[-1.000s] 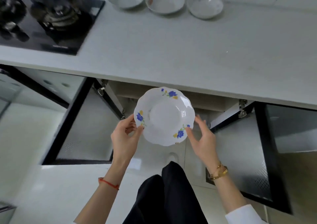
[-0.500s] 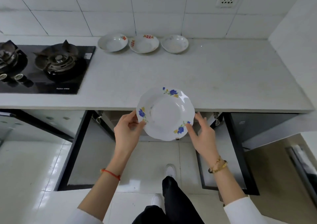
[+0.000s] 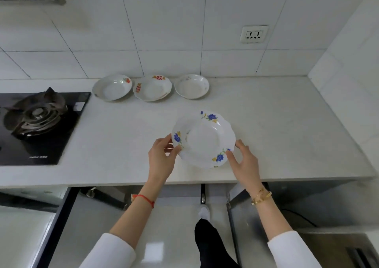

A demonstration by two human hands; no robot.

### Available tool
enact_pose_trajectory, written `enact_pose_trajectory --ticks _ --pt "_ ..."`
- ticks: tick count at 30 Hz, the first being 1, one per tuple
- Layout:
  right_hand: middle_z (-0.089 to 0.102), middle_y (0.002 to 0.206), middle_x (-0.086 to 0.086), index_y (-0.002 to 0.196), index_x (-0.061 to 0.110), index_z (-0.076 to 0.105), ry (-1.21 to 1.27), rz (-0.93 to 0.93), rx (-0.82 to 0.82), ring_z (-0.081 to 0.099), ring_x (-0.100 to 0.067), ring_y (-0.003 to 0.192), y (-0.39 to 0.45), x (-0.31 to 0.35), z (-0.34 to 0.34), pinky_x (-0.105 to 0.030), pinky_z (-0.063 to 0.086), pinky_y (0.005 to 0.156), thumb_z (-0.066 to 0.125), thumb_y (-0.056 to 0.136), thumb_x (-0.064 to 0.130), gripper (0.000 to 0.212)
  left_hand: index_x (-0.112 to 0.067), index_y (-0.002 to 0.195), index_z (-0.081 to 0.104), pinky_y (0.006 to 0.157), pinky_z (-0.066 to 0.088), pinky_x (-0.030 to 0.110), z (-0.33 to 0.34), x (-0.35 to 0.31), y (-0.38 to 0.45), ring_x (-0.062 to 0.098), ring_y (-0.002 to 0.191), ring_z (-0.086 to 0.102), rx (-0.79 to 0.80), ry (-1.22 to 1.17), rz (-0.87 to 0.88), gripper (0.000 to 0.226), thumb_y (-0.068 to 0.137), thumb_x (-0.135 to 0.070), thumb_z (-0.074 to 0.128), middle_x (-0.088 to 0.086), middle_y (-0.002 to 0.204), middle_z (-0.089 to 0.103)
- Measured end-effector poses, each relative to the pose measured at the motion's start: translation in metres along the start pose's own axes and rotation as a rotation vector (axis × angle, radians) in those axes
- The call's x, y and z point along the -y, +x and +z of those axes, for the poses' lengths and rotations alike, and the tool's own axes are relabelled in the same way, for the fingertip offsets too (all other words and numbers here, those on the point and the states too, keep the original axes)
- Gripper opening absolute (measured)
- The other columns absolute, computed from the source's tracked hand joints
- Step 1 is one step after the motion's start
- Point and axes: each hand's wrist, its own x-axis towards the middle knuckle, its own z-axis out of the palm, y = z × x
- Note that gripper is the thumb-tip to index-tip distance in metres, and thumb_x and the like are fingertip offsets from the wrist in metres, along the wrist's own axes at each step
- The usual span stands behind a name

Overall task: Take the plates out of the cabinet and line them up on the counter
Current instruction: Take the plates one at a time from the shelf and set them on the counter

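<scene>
A white scalloped plate with blue flowers (image 3: 203,139) is held over the white counter (image 3: 276,128), tilted slightly. My left hand (image 3: 162,157) pinches its left rim with thumb on top. My right hand (image 3: 243,161) holds its right rim, fingers fairly straight beneath and beside the edge. Three plates stand in a row at the back of the counter: one with an orange flower (image 3: 111,87), one with red and yellow marks (image 3: 152,88), one plain pale (image 3: 191,86).
A black gas hob (image 3: 37,122) fills the counter's left end. The tiled wall carries a socket (image 3: 253,34). Below the counter both cabinet doors (image 3: 59,216) stand open on either side of my legs. A side wall closes the right end.
The plate has risen from in front of the open cabinet to above the counter, both hands still on its rim. The view has lifted toward the wall.
</scene>
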Motion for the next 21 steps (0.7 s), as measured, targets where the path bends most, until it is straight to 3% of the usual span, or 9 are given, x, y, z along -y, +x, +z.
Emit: enact_pose_trajectory --ticks 5,9,13,16,21 --pt "0.061 0.126 -0.001 0.121 0.014 0.055 -0.018 -0.070 -0.029 0.052 -0.023 0.122 0.090 -0.007 -0.030 -0.047 0.028 0.115 0.055 0.093 0.020 0.028 -0.019 0.123 0.066 0.071 0.044 0.003 0.060 -0.017 0.078 0.014 0.081 0.066 0.006 0.003 -0.026 0.038 0.085 -0.011 0.070 0.004 0.101 0.062" --pt "0.063 0.119 -0.005 0.119 0.009 0.056 -0.047 -0.054 -0.048 0.054 -0.026 0.115 0.162 -0.022 -0.050 -0.052 0.036 0.107 0.056 0.092 0.015 0.027 -0.019 0.122 0.067 0.070 0.044 0.003 0.107 -0.029 0.136 0.014 0.082 0.066 0.024 0.007 -0.067 0.038 0.085 -0.013 0.071 0.003 0.102 0.062" --pt "0.062 0.123 -0.008 0.121 0.010 0.056 -0.031 -0.006 -0.062 0.050 -0.029 0.124 0.233 -0.033 -0.064 -0.052 0.033 0.110 0.056 0.092 0.015 0.030 -0.016 0.120 0.068 0.078 0.050 0.015 0.151 -0.037 0.193 0.015 0.080 0.064 0.032 0.015 -0.103 0.038 0.083 -0.011 0.072 0.005 0.103 0.064" --pt "0.064 0.118 -0.007 0.119 0.009 0.057 -0.013 0.012 -0.069 0.054 -0.027 0.116 0.279 -0.040 -0.068 -0.052 0.033 0.110 0.056 0.091 0.011 0.029 -0.012 0.118 0.068 0.074 0.045 0.008 0.180 -0.038 0.232 0.014 0.080 0.062 0.015 0.024 -0.125 0.038 0.081 -0.008 0.073 0.006 0.104 0.064" --pt "0.064 0.120 -0.011 0.121 0.007 0.056 -0.037 0.037 -0.047 0.053 -0.031 0.117 0.346 -0.057 -0.071 -0.050 0.034 0.109 0.055 0.090 0.010 0.032 -0.008 0.113 0.068 0.088 0.053 0.031 0.222 -0.033 0.283 0.020 0.087 0.063 -0.001 0.038 -0.165 0.032 0.081 -0.010 0.073 0.008 0.104 0.065"
